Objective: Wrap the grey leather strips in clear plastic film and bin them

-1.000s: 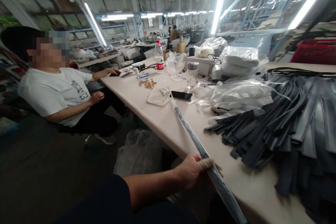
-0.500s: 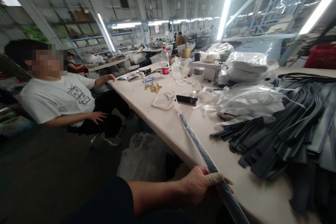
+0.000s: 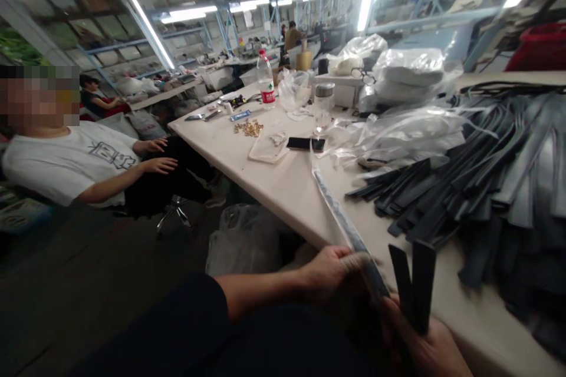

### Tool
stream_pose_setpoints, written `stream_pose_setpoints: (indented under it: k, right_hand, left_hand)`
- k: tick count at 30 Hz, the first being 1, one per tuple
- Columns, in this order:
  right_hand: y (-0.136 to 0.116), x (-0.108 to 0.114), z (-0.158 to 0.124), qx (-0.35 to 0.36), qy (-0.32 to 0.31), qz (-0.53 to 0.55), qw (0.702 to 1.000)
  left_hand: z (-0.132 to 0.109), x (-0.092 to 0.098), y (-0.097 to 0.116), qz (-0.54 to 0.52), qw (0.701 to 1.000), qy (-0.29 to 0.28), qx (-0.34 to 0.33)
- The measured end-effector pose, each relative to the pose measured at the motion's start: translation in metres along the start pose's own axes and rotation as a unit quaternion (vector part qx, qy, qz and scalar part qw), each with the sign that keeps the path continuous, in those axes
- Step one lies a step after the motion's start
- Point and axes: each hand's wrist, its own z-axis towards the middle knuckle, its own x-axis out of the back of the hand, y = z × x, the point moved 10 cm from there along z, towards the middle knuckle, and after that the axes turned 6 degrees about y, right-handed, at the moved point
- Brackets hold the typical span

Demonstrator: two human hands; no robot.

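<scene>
My left hand, with pale covering on its thumb, is closed around a long clear plastic sleeve with a dark strap inside. The sleeve slants away over the table toward a black phone. At its near end my right hand is closed, blurred and partly cut off by the frame's bottom. Two flat dark strap ends stick up from the right hand, spread in a V. Whether they belong to the sleeved strap I cannot tell. Beside the hands lies a big pile of dark straps.
On the pale table are a phone, a clear tray, gold-coloured metal pieces, a red-labelled bottle, a glass jar and plastic bags. A person in a white shirt sits at left.
My right hand has come into view at the sleeve's near end, with the two strap ends showing. The view has shifted, and the seated person's hand has left the table edge.
</scene>
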Motion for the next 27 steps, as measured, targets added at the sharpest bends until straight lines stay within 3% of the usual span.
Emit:
stream_pose_setpoints:
  k: [7,9,11,13,18,20,24,27]
  right_hand:
    - [0.0,-0.018,-0.016,-0.033,-0.107,0.025,0.993]
    - [0.004,-0.024,-0.016,-0.032,-0.123,0.017,0.992]
    - [0.003,-0.029,-0.011,-0.03,-0.132,0.021,0.991]
    - [-0.006,-0.034,-0.003,-0.029,-0.131,0.034,0.99]
    - [-0.049,-0.029,0.018,0.042,-0.054,0.022,0.997]
    - [-0.057,-0.026,0.021,0.06,-0.015,0.005,0.998]
    - [-0.051,-0.022,0.017,0.056,0.042,-0.006,0.998]
    - [-0.05,-0.025,0.015,0.067,0.048,-0.009,0.997]
  left_hand:
    - [0.019,0.034,0.087,-0.093,0.981,0.101,-0.139]
    - [0.019,0.038,0.1,-0.112,0.973,0.109,-0.167]
    - [0.019,0.033,0.096,-0.115,0.975,0.089,-0.165]
    - [0.018,0.02,0.078,-0.11,0.982,0.052,-0.145]
    - [0.017,-0.003,0.032,-0.089,0.992,-0.01,-0.086]
    - [0.021,0.005,0.037,-0.097,0.991,0.011,-0.093]
    - [0.026,0.03,0.069,-0.128,0.978,0.082,-0.14]
    - [0.022,0.03,0.075,-0.103,0.98,0.082,-0.15]
